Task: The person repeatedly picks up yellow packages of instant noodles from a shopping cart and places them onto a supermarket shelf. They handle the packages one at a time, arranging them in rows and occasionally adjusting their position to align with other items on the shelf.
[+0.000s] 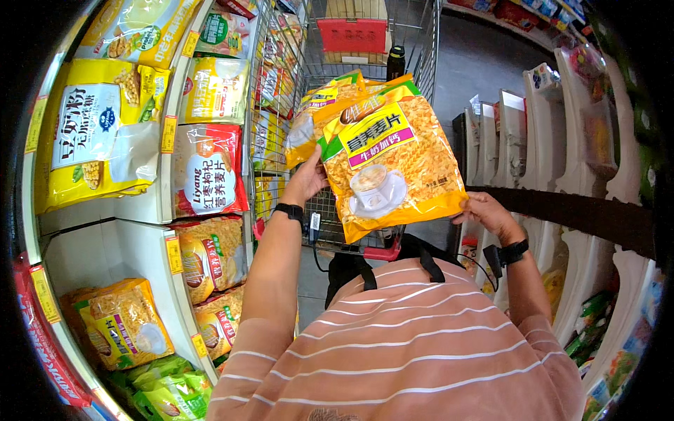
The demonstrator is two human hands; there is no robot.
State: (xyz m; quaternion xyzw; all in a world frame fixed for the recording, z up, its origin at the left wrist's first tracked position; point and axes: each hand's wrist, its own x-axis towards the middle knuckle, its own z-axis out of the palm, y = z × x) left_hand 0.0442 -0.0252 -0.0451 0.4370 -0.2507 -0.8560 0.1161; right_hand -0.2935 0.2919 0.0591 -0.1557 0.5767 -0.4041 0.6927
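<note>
A large yellow-orange bag of oatmeal cereal (389,158), printed with a white cup, is tilted over the near end of a wire shopping cart (433,47). My left hand (309,183) grips its left edge. At the lower right corner, the fingers of my right hand (482,211) pinch the same bag. Partly hidden behind it, a second cereal bag (303,138) of similar colours lies close to my left fingertips; whether that hand also holds it I cannot tell. The cart's red handle (382,254) shows below the front bag.
Shelves on the left hold a large soy milk powder bag (84,126), a red-edged cereal bag (210,171) and more oatmeal bags (126,326). Inside the cart stand a dark bottle (396,62) and a cardboard box (353,10). White shelf dividers (545,131) line the right side.
</note>
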